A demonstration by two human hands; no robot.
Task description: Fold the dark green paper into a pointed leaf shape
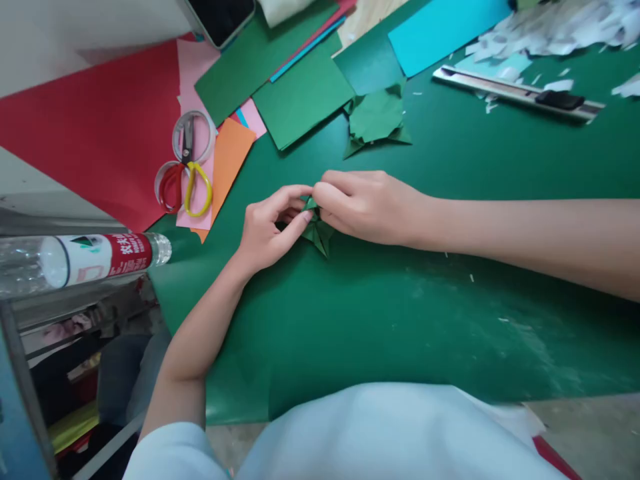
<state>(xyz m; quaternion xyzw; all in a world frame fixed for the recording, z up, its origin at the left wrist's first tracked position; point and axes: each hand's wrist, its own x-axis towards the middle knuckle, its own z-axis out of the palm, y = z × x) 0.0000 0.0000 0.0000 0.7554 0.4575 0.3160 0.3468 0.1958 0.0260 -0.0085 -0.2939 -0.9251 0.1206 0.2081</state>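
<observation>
We seem to be shaping a fold: our left hand (273, 227) pinches the green paper (319, 237) over the counter (375, 320), and our right hand's (367, 203) fingers look clamped together at its upper edge. The next move, we judge, calls for a steady left hold and a light, exact crease from the right.

Left: scissors (187, 155) with red and yellow handles overlap pink paper (194, 60) near a labelled bottle (107, 259). Top: a dark-screened phone (223, 17). Upper right: a cutter (515, 93) lies beside white paper scraps (565, 27).
</observation>
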